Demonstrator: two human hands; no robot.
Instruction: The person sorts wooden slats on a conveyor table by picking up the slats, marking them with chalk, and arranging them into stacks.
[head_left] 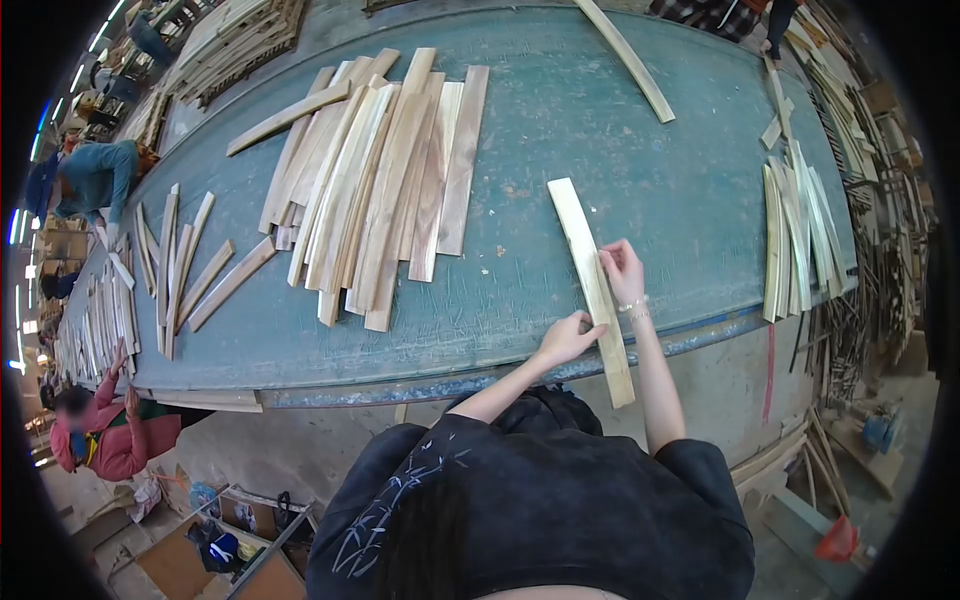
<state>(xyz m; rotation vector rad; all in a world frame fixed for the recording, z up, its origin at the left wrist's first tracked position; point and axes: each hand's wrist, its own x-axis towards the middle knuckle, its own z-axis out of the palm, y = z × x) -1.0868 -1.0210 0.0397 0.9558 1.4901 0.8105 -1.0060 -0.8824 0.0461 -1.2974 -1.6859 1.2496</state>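
A pale wooden slat point(583, 245) lies lengthwise in front of me on the green tabletop point(520, 130), its near end sticking out past the table's front edge. My left hand point(570, 338) grips its left side near that edge, thumb on the wood and fingers curled. Farther up, my right hand point(622, 270) is closed at the slat's right edge, fingertips against it; the contact is partly hidden. To the left lies a broad pile of wooden slats point(375, 180), side by side and overlapping.
More slats point(800, 230) lie at the table's right end, and a single slat point(628, 62) at the far side. Loose slats point(190, 265) lie on the left. Two co-workers, one in a teal top point(100, 180) and one in a pink jacket point(115, 425), are at the left end.
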